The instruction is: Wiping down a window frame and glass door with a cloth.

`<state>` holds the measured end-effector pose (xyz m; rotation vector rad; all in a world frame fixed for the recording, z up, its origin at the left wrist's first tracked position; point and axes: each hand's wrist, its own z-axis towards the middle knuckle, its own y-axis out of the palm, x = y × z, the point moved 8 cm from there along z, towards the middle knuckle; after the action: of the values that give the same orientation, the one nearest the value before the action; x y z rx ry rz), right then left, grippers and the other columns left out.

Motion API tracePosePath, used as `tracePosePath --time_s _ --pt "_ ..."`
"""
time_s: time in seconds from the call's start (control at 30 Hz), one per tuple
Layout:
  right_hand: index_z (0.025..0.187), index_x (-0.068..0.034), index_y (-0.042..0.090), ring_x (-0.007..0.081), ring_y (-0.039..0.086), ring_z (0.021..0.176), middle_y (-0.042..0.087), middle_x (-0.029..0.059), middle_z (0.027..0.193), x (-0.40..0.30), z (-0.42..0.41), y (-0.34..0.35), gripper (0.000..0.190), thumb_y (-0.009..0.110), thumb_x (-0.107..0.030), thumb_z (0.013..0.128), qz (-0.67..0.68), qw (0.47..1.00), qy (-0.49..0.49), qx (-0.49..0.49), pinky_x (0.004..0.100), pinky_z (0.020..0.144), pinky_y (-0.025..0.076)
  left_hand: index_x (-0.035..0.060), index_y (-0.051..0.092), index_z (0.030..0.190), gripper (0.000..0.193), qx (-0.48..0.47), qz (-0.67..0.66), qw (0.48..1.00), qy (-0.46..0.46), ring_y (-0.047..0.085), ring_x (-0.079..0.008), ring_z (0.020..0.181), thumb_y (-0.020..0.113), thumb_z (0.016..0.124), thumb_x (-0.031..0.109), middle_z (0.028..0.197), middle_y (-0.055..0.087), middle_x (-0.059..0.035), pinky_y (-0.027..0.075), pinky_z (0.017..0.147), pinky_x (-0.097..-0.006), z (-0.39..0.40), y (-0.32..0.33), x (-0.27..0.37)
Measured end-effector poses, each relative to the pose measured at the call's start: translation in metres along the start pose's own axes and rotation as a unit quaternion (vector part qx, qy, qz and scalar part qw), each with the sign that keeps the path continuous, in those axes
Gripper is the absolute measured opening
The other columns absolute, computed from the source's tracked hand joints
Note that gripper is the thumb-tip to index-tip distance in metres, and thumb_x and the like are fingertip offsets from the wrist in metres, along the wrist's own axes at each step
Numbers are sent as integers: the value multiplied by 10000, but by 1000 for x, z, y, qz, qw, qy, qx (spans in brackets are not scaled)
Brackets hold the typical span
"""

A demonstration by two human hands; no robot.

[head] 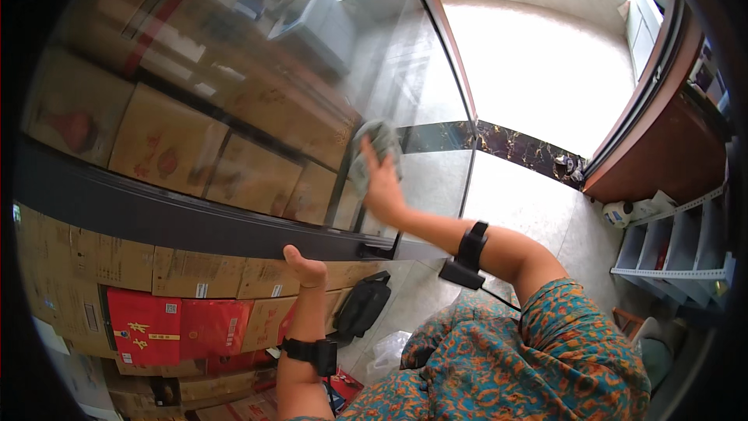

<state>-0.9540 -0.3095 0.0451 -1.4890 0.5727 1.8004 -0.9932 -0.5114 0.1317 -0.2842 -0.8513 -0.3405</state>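
My right hand (383, 184) presses a grey-green cloth (377, 149) flat against the glass pane (409, 181) of a dark-framed door, with its fingers spread over the cloth. Lower and to the left, my left hand (307, 269) rests at the edge of the door's dark frame (204, 216), thumb up; its other fingers are hidden behind the frame. A black door handle (377, 250) sits on the frame between the two arms. Both forearms wear black straps with small boxes. Cardboard boxes show through the glass or as reflections in it.
Stacked cardboard boxes (198, 272) and red boxes (143, 324) stand at the lower left, beside a black bag (362, 304) and a clear plastic bag (388, 351). A dark marble threshold (520, 149) crosses the floor. At the right are a grey shelf rack (672, 272) and a brown door frame (660, 146).
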Motion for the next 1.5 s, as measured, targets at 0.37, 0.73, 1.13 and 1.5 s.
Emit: tracePosePath --time_s 0.37,0.73,1.13,1.5 --pt "1359 -360 510 447 273 1358 229 175 1526 -192 30 -2 629 584 -116 783 -42 920 -389 32 562 1099 216 -191 417 1280 626 180 321 913 -175 430 -362 1268 341 1007 367 1415 376 -318 310 1083 -393 -11 -84 -34" --pt "1387 -255 456 440 409 1259 335 307 1413 10 57 -15 620 528 -18 819 -43 997 -40 42 436 1049 364 -169 398 1284 554 137 296 945 17 464 -321 1230 367 1007 310 1358 444 -264 347 1047 -368 14 -77 -13" --pt "1393 -240 412 372 547 1126 528 199 1250 142 -13 -64 628 568 -111 799 -113 972 106 -177 433 961 451 -141 295 1382 623 124 349 928 29 345 -334 1348 385 1019 357 1467 315 -271 264 1116 -392 18 -52 16" --pt "1470 -105 239 410 541 1145 543 287 1244 166 -56 -120 832 636 -156 741 -82 965 170 -181 416 970 437 110 368 1449 692 -320 554 746 183 261 -316 1414 667 840 245 1502 340 -146 182 1132 -504 -56 113 -16"
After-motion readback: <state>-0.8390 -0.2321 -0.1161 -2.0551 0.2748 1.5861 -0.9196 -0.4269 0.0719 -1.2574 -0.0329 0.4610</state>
